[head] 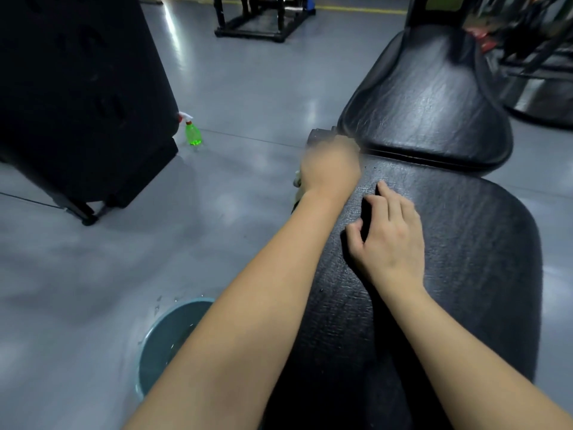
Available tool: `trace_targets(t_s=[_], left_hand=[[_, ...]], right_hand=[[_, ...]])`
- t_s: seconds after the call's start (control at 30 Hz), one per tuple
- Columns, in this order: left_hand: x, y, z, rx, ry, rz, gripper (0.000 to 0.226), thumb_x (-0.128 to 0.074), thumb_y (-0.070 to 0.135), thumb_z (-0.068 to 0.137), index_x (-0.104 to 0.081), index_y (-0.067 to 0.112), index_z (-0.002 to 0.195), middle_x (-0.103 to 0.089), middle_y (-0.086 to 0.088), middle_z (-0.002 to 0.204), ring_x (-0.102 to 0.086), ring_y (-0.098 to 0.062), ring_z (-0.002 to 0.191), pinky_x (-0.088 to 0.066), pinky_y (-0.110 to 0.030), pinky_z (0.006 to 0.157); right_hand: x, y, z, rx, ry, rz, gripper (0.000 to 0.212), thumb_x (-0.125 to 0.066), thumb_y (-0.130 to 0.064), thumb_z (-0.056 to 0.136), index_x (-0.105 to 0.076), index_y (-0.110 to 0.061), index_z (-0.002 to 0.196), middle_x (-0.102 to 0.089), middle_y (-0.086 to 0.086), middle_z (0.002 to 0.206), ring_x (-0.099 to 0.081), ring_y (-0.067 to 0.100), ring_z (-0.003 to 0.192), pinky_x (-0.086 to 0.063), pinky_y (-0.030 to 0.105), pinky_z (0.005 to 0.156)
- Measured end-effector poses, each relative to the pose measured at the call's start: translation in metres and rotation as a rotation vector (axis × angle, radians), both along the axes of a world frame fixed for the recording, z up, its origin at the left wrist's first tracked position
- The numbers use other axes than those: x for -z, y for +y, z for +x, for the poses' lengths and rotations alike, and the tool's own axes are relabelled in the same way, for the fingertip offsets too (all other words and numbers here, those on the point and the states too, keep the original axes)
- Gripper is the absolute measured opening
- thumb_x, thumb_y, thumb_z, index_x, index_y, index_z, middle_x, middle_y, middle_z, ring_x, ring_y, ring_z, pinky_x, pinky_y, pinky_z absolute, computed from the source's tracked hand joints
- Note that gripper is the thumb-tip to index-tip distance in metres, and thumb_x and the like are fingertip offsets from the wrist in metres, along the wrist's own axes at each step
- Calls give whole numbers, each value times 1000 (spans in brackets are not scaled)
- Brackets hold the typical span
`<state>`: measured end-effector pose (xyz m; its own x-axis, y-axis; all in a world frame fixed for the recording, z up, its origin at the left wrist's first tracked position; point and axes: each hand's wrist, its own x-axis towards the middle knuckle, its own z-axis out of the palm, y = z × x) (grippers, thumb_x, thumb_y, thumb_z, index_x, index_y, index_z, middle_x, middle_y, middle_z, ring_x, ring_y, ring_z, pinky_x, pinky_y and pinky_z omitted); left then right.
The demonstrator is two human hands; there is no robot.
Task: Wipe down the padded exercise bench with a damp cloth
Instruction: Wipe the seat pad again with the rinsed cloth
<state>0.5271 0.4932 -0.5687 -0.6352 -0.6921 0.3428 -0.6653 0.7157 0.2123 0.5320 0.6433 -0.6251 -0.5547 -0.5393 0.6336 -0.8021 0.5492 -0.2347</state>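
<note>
Now the blurred left hand (330, 169) covers a pale cloth (297, 182) at the bench (465, 243) edge, grip impossible to tell; the right hand (390, 240) rests loosely open on the padding, holding nothing.

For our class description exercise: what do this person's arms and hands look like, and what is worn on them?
Both forearms are bare; no sleeve shows. The right hand wears no glove, ring, watch or bracelet that can be seen. The left hand is blurred; it looks ungloved, but rings could not be made out. No markings show on either arm.
</note>
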Motion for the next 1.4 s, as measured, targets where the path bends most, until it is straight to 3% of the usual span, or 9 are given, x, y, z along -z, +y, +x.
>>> trace_targets(t_s=[0.13,0.23,0.3,0.53,0.67,0.87,1.1,1.27,1.4], left_hand=[[16,11,20,-95,-57,-75,43,-33,37,108,-53,7,132,-66,-16,116,-64,-36,102,-47,-36,72],[33,17,41,-195,15,-142,34,-51,39,100,-66,9,108,-70,-14,92,-67,-34,77,-49,-34,57],[40,20,44,-251,18,-163,31,-55,39,96,-67,11,101,-68,-11,84,-65,-33,70,-47,-33,55],[29,16,17,-215,100,-119,29,-52,24,87,-62,9,110,-70,-6,94,-65,-30,86,-44,-36,66],[32,12,19,10,265,-231,23,-48,22,87,-66,15,99,-69,-3,92,-62,-31,83,-47,-38,65],[45,15,73,166,247,-181,24,-54,24,94,-64,12,113,-62,-9,126,-59,-34,102,-54,-42,68],[76,46,142,100,119,-156,18,-56,28,97,-58,12,106,-59,-12,115,-57,-31,88,-40,-37,50],[70,44,121,60,152,-148,22,-52,29,96,-60,10,104,-60,-13,106,-57,-33,84,-46,-39,56],[49,30,80,24,149,-84,50,-34,50,99,-61,9,108,-62,-15,106,-59,-35,91,-48,-42,66]], right_hand=[[0,1,-1,-14,18,-11,37,-52,-27,89,-63,-2,114,-56,19,142,-51,36,124,-37,43,107],[1,0,-2,-12,24,5,38,-54,-28,89,-63,-2,116,-56,18,142,-51,36,125,-37,42,107],[1,0,-2,-8,24,0,38,-55,-27,88,-63,-3,116,-56,17,142,-51,35,125,-36,41,107],[3,-1,-3,-10,27,6,36,-56,-25,88,-63,-4,117,-55,16,143,-49,34,126,-35,41,106],[2,0,-2,2,18,4,35,-56,-23,88,-63,-4,117,-56,16,143,-49,34,126,-37,43,106],[1,0,1,3,4,-10,35,-56,-20,88,-64,-4,118,-57,15,143,-51,34,126,-38,43,109],[1,0,1,16,21,1,34,-59,-16,88,-65,-4,119,-57,14,143,-50,32,128,-35,39,111],[1,-1,3,29,31,6,34,-58,-16,87,-65,-3,118,-58,15,142,-50,32,127,-35,40,112],[2,-1,0,17,34,13,35,-57,-17,88,-64,-3,118,-57,16,142,-51,33,126,-37,41,111]])
